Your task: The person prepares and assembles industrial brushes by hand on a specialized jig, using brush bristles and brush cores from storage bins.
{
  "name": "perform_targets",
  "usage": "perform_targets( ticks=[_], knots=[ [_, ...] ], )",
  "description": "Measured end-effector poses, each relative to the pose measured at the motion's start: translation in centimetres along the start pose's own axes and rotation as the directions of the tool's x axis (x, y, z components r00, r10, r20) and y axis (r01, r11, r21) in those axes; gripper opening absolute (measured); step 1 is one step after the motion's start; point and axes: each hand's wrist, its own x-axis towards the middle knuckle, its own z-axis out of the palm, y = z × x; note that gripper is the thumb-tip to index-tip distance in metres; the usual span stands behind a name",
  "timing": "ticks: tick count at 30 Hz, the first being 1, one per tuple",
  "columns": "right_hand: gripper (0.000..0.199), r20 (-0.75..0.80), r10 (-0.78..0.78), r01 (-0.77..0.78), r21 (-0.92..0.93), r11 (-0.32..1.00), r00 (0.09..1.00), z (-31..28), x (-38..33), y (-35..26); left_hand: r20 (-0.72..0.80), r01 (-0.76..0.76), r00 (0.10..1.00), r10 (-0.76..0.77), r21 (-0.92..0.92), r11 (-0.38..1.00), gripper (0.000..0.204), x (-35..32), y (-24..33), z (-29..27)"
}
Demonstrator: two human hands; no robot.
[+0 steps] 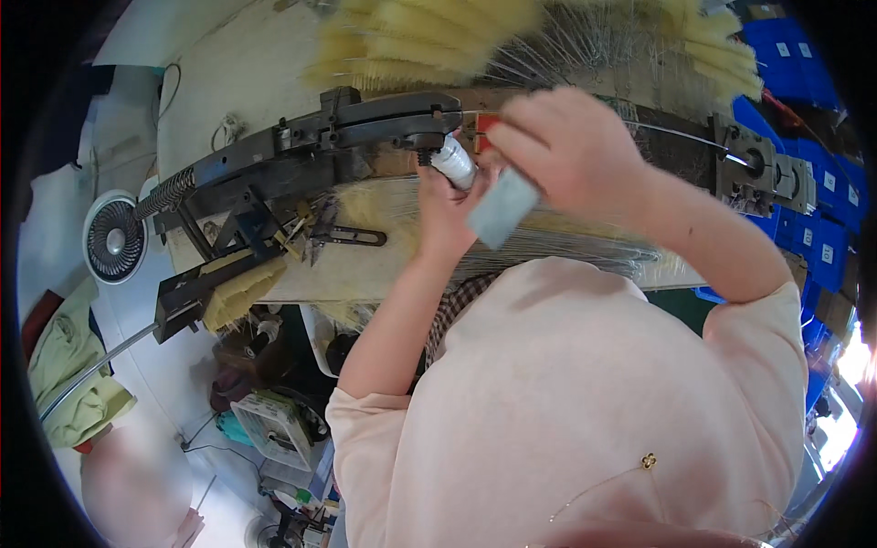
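Observation:
My left hand (445, 212) is closed around a white-wrapped handle (454, 163) below the end of a long black metal clamp arm (365, 125). A flat grey-green piece (502, 208) with a jagged lower edge sits between my hands; which hand bears it, if either, I cannot tell. Beside a small red block (486, 132), my right hand (568, 144) is raised with curled, slightly blurred fingers. What they hold is hidden. A thin metal rod (671, 131) runs from behind that hand to a metal chuck (751, 164) at the right.
Yellow bristle bundles (420, 41) with wire stems lie along the bench's far side. More wires (557, 242) lie close to my body. A coil spring (164, 194) and a round fan (116, 239) are at the left. Blue bins (827, 187) stand at the right.

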Motion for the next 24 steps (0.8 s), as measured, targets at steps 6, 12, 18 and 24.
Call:
perform_targets(
  ticks=[6, 12, 18, 24],
  knots=[
    [0.040, 0.179, 0.212, -0.230, 0.084, 0.970, 0.961, 4.8, -1.9, -3.6, 0.119, -0.182, 0.983, 0.139, 0.720, 0.669, 0.048, 0.5, 0.1, -2.6],
    [0.040, 0.263, 0.173, -0.224, 0.181, 0.958, 0.949, 2.2, -2.3, -2.4, 0.088, 0.005, 0.992, -0.092, 0.692, 0.722, 0.038, -1.1, 5.0, -0.5],
    [0.037, 0.226, 0.298, -0.342, 0.190, 0.920, 0.927, 0.7, -6.5, -1.7, -0.235, 0.249, 0.964, -0.127, 0.612, 0.751, 0.031, -6.3, 6.7, -6.9],
    [0.032, 0.188, 0.330, -0.375, 0.310, 0.874, 0.925, 1.1, -6.8, -3.5, -0.078, 0.013, 0.996, 0.043, 0.603, 0.798, 0.036, -4.9, 4.5, -2.4]
  ],
)
